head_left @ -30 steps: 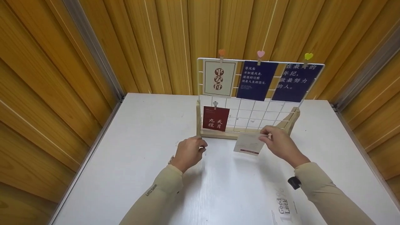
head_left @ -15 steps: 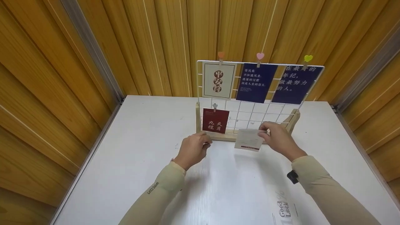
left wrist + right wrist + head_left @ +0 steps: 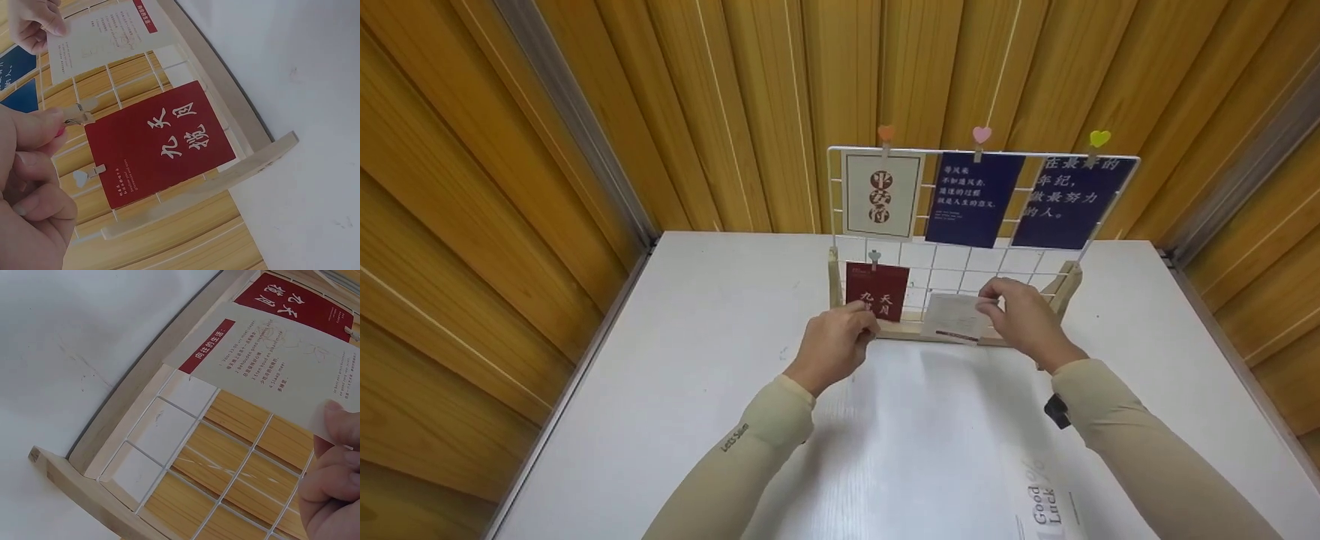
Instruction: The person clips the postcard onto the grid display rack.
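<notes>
My right hand pinches a cream printed card by its edge, in front of the lower middle of a white wire grid. My left hand holds a small wooden clothespin between thumb and fingers, with a bit of red at the fingertips. In the head view that hand overlaps the lower edge of a red card, which hangs on the grid from a clothespin with a pale heart. The cream card has a dark red strip and small writing.
Along the grid's top hang a cream card and two dark blue cards, under orange, pink and yellow heart clothespins. A wooden base carries the grid on the white table. "Good Luck" lettering shows near the front right.
My right hand has lifted the cream card up and toward the grid. The left hand with the clothespin has moved right and up, to the red card's lower edge.
</notes>
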`<state>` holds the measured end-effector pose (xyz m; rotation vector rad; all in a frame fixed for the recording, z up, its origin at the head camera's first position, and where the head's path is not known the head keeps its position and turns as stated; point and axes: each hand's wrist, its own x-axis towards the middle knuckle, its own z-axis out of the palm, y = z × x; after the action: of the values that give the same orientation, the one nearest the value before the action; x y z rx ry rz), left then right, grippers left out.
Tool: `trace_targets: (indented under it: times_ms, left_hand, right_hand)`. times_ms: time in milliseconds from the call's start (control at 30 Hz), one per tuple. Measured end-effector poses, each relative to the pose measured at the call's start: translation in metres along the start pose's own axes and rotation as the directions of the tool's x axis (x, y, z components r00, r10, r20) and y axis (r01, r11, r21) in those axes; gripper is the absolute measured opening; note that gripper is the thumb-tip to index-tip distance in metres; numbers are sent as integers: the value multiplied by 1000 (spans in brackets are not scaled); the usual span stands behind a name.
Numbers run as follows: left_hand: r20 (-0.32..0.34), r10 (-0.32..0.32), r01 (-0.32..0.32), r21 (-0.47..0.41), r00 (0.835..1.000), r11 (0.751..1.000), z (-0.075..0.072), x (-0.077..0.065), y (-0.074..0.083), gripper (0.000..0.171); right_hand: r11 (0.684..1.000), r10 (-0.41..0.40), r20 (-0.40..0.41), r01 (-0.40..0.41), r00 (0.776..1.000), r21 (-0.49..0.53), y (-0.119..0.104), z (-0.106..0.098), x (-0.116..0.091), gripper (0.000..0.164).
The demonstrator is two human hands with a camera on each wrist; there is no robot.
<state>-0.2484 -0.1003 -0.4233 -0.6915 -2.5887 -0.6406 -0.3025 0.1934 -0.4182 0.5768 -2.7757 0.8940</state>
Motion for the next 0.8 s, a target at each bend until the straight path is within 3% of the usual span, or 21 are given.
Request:
trace_targets:
  times_ms: [233, 433, 667, 800]
  left_hand:
    - [-44, 32, -33, -9, 999, 999, -2, 8, 4, 13]
    - [-12, 29, -29, -18, 999, 999, 0, 9, 6, 11]
    - [10, 5, -4, -34, 1000, 999, -2, 23, 13, 8]
    - [7, 20, -20, -27, 1000, 999, -3, 31, 15, 9]
  right_hand:
    - [1000, 0, -27, 0, 1000, 9, 0, 1, 9, 4]
    - [1000, 17, -41, -17, 999, 13, 2, 9, 9, 6]
    - [1000, -20, -142, 21, 990, 5, 10, 11, 17, 4]
    - [997, -80, -244, 78, 966, -17, 14, 18, 22, 6]
